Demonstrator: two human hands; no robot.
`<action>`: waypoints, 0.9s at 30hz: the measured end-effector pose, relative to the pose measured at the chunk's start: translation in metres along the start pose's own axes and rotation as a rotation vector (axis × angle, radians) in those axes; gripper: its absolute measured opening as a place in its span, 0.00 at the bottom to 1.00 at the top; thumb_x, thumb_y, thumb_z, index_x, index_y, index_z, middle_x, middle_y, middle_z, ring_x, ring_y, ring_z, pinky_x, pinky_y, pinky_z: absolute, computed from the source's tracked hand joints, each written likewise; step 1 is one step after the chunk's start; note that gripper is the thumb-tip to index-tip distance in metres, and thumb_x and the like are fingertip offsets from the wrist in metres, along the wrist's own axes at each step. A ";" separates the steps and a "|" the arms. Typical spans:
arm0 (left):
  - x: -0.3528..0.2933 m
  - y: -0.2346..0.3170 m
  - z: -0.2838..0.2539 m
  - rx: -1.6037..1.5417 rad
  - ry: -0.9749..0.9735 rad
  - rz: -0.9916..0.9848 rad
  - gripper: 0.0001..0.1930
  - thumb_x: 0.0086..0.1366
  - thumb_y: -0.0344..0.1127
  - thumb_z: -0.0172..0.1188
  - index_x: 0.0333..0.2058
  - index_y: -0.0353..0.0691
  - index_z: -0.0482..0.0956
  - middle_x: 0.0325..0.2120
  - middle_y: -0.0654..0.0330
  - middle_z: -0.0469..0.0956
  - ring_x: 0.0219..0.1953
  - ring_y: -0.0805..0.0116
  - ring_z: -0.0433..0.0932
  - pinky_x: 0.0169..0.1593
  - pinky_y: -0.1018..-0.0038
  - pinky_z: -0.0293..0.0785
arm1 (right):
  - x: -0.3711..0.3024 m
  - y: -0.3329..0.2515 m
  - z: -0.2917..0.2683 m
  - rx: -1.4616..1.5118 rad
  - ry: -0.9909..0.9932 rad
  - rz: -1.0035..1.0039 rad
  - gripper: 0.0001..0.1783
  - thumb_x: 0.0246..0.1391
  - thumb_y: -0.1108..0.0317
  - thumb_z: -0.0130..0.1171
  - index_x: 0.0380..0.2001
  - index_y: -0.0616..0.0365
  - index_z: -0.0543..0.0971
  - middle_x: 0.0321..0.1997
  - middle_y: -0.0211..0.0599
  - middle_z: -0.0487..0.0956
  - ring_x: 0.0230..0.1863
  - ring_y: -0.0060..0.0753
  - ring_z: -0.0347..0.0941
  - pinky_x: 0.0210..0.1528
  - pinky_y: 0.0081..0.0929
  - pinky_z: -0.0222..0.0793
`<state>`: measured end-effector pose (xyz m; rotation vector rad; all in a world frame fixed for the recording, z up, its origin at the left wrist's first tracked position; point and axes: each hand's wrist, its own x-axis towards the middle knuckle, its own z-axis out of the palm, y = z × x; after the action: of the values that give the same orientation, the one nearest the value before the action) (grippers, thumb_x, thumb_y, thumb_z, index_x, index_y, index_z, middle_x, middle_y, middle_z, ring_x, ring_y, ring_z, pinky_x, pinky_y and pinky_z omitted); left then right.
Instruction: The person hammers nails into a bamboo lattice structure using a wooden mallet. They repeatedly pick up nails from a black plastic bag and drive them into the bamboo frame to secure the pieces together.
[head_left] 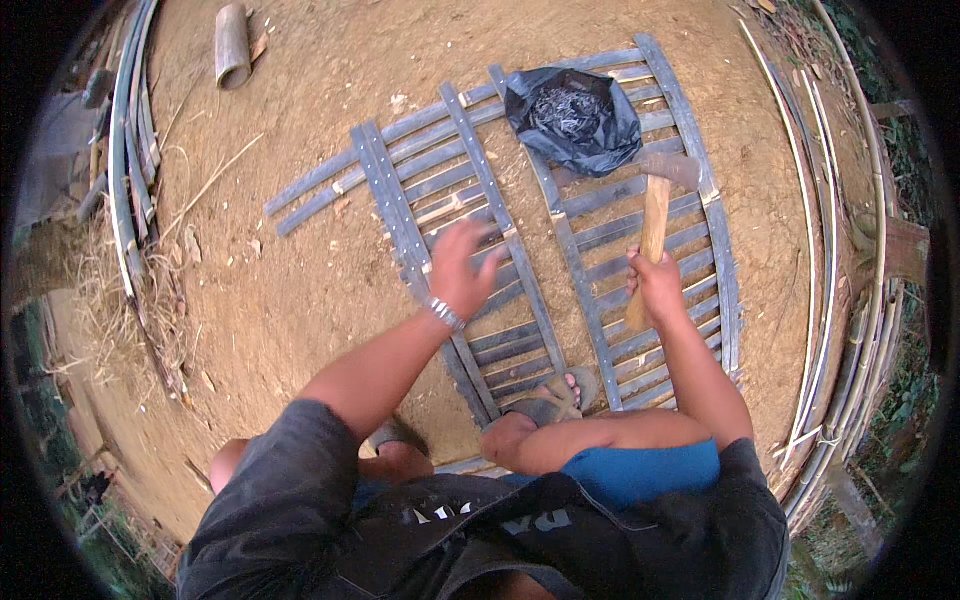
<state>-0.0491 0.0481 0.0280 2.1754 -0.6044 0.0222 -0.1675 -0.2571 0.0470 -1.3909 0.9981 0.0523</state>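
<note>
Right hand [656, 285] is closed round the hammer [656, 215], above the right slatted panel [722, 265]. Left hand [465, 272], blurred, is part-open over the left slatted panel [385, 190]; no held item shows. Advised: strike squarely, left hand clear.

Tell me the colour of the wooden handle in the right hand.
Light yellowish-brown; the wooden handle shows best in the head view.

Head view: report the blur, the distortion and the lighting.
Head view: left hand smeared by blur, right hand on the wooden-handled tool noticeably clearer; head view: black fisheye rim all round, bamboo poles at the left bowed by the lens, at least in part; head view: soft, fairly even light, no hard shadows on the bare ground.
</note>
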 end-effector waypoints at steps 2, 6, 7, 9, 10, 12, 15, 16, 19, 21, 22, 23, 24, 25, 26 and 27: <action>0.069 0.015 0.029 -0.018 -0.154 0.118 0.16 0.61 0.35 0.66 0.46 0.39 0.79 0.43 0.47 0.79 0.49 0.45 0.77 0.54 0.56 0.73 | -0.015 -0.004 -0.002 0.025 -0.013 0.038 0.08 0.57 0.70 0.62 0.39 0.58 0.76 0.23 0.27 0.72 0.19 0.21 0.68 0.21 0.24 0.66; 0.186 0.021 0.071 0.142 -0.387 0.080 0.16 0.62 0.34 0.63 0.49 0.40 0.81 0.46 0.48 0.79 0.52 0.47 0.78 0.56 0.57 0.74 | -0.053 0.000 -0.006 0.104 -0.027 0.113 0.08 0.57 0.71 0.61 0.39 0.59 0.75 0.22 0.28 0.71 0.18 0.22 0.68 0.21 0.25 0.67; 0.205 0.022 0.078 0.214 -0.396 0.051 0.16 0.62 0.33 0.61 0.49 0.41 0.82 0.46 0.48 0.79 0.52 0.48 0.78 0.57 0.57 0.75 | -0.062 0.002 -0.009 0.110 -0.033 0.132 0.08 0.58 0.71 0.61 0.39 0.59 0.75 0.22 0.28 0.71 0.18 0.23 0.68 0.21 0.25 0.67; 0.232 0.007 0.088 0.319 -0.406 0.006 0.16 0.62 0.29 0.58 0.49 0.43 0.82 0.48 0.49 0.79 0.54 0.49 0.78 0.56 0.58 0.76 | -0.079 0.004 -0.013 0.122 -0.056 0.172 0.08 0.58 0.72 0.60 0.40 0.60 0.75 0.22 0.29 0.71 0.18 0.24 0.68 0.21 0.25 0.67; 0.242 -0.009 0.097 0.407 -0.433 0.064 0.18 0.62 0.28 0.55 0.50 0.44 0.82 0.50 0.51 0.78 0.53 0.50 0.79 0.55 0.59 0.77 | -0.085 0.006 -0.016 0.113 -0.067 0.198 0.08 0.58 0.72 0.60 0.40 0.60 0.75 0.22 0.29 0.72 0.18 0.24 0.68 0.21 0.26 0.67; 0.252 -0.028 0.105 0.501 -0.476 0.118 0.17 0.63 0.28 0.54 0.50 0.44 0.82 0.50 0.51 0.78 0.52 0.50 0.80 0.54 0.59 0.78 | -0.092 0.009 -0.023 0.093 -0.085 0.246 0.08 0.59 0.72 0.60 0.40 0.61 0.74 0.22 0.30 0.72 0.18 0.25 0.68 0.22 0.26 0.67; 0.254 -0.021 0.111 0.475 -0.473 0.148 0.14 0.64 0.29 0.53 0.46 0.43 0.84 0.49 0.51 0.79 0.50 0.51 0.81 0.52 0.58 0.79 | -0.097 0.011 -0.035 0.126 -0.063 0.269 0.09 0.59 0.72 0.60 0.41 0.61 0.74 0.23 0.31 0.72 0.19 0.25 0.68 0.22 0.26 0.67; 0.255 -0.014 0.112 0.453 -0.477 0.157 0.14 0.64 0.30 0.52 0.44 0.43 0.84 0.49 0.52 0.79 0.50 0.51 0.81 0.52 0.58 0.79 | -0.096 0.009 -0.039 0.134 -0.056 0.281 0.09 0.59 0.72 0.61 0.41 0.59 0.74 0.23 0.30 0.71 0.19 0.25 0.68 0.23 0.26 0.67; 0.260 -0.024 0.108 0.446 -0.465 0.191 0.11 0.64 0.32 0.53 0.40 0.42 0.84 0.48 0.52 0.80 0.49 0.50 0.82 0.51 0.57 0.79 | -0.089 0.007 -0.036 0.146 -0.057 0.295 0.10 0.59 0.72 0.61 0.42 0.56 0.73 0.24 0.29 0.70 0.21 0.25 0.67 0.23 0.26 0.66; 0.262 -0.053 0.103 0.468 -0.452 0.175 0.11 0.64 0.33 0.54 0.40 0.42 0.84 0.48 0.51 0.80 0.48 0.50 0.82 0.50 0.56 0.80 | -0.082 0.011 -0.024 0.122 -0.067 0.268 0.11 0.59 0.72 0.62 0.43 0.56 0.72 0.24 0.28 0.70 0.21 0.24 0.67 0.23 0.26 0.66; 0.261 -0.037 0.101 0.438 -0.471 0.122 0.11 0.64 0.33 0.54 0.40 0.43 0.85 0.47 0.50 0.81 0.49 0.49 0.82 0.51 0.56 0.79 | -0.077 0.028 -0.043 0.129 -0.142 0.253 0.14 0.59 0.70 0.62 0.47 0.54 0.72 0.30 0.29 0.73 0.27 0.25 0.70 0.26 0.27 0.68; 0.264 -0.048 0.100 0.506 -0.600 0.027 0.11 0.64 0.33 0.55 0.41 0.43 0.85 0.48 0.49 0.81 0.49 0.49 0.82 0.52 0.56 0.79 | -0.079 0.027 -0.035 0.078 -0.074 0.273 0.16 0.59 0.68 0.62 0.49 0.53 0.72 0.35 0.29 0.74 0.31 0.26 0.71 0.27 0.27 0.69; 0.263 -0.012 0.095 0.352 -0.649 -0.086 0.11 0.62 0.32 0.56 0.41 0.43 0.86 0.47 0.48 0.82 0.50 0.48 0.82 0.52 0.56 0.79 | -0.085 0.016 -0.039 0.022 0.031 0.278 0.17 0.60 0.66 0.62 0.51 0.51 0.72 0.39 0.29 0.75 0.35 0.26 0.72 0.29 0.27 0.70; 0.258 -0.020 0.096 0.406 -0.526 -0.001 0.11 0.60 0.31 0.58 0.40 0.41 0.86 0.45 0.47 0.83 0.48 0.48 0.82 0.51 0.55 0.79 | -0.081 0.020 -0.036 0.058 -0.004 0.351 0.21 0.58 0.68 0.65 0.53 0.53 0.72 0.42 0.31 0.77 0.39 0.29 0.75 0.34 0.30 0.74; 0.244 -0.049 0.097 0.291 -0.301 0.012 0.11 0.59 0.31 0.59 0.39 0.40 0.86 0.41 0.46 0.84 0.45 0.47 0.83 0.49 0.54 0.80 | -0.076 0.038 -0.026 0.039 -0.105 0.327 0.21 0.58 0.68 0.65 0.53 0.53 0.71 0.44 0.31 0.77 0.39 0.31 0.75 0.34 0.30 0.74; 0.236 -0.023 0.095 0.272 -0.261 0.060 0.10 0.57 0.32 0.61 0.37 0.40 0.86 0.37 0.46 0.84 0.41 0.46 0.83 0.47 0.54 0.80 | -0.062 0.063 -0.052 -0.064 -0.134 0.259 0.24 0.59 0.64 0.64 0.57 0.53 0.70 0.48 0.39 0.75 0.42 0.39 0.74 0.39 0.38 0.72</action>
<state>0.1513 -0.1088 0.0036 2.4435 -0.8562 -0.1582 -0.2692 -0.2528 0.0425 -1.2907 1.0654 0.3677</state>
